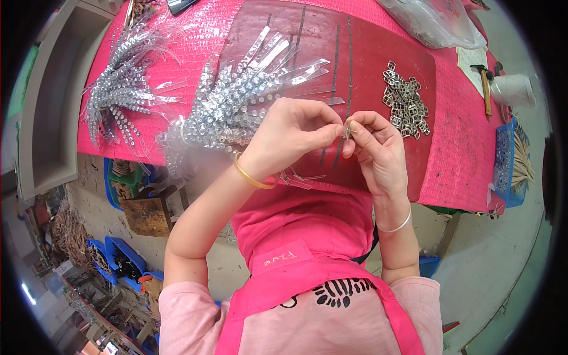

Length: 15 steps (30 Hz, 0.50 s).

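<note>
Above the near part of a dark red mat (378, 53), my two hands meet fingertip to fingertip. A small metal buckle (348, 131) is pinched between them, mostly covered by the fingers. My left hand (290, 130) closes thumb and forefinger on its left side. On the other side, the thumb and fingers of my right hand (381, 151) are closed on it too. A heap of similar silvery buckles (405, 100) lies on the mat beyond my right hand. Beside my left wrist spreads a tied bundle of clear plastic straps with rhinestones (231, 103).
A second bundle of rhinestone straps (115, 89) lies at the table's left. On the right are a hammer (487, 94), a white cup (513, 90) and a blue basket (504, 160). A clear plastic bag (435, 23) sits at the far right. Blue bins (124, 257) stand lower left.
</note>
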### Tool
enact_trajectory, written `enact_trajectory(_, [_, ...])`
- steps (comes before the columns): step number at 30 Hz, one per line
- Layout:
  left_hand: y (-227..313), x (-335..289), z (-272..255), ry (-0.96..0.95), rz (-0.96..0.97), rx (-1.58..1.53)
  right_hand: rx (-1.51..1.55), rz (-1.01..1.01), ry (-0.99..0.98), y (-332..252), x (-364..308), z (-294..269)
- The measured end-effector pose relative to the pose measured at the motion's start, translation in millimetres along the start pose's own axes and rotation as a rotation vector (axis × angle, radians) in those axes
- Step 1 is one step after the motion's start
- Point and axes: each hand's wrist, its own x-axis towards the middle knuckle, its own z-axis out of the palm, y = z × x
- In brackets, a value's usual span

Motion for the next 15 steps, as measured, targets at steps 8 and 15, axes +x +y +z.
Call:
enact_trajectory(8, [4, -6, 0, 0.047, 0.01, 0.007, -0.015, -0.047, 0.017, -4, -7, 2])
enact_trajectory(15, [-2, -8, 0, -0.002, 0.055, -0.019, -0.012, -0.022, -0.024, 0, -8, 9])
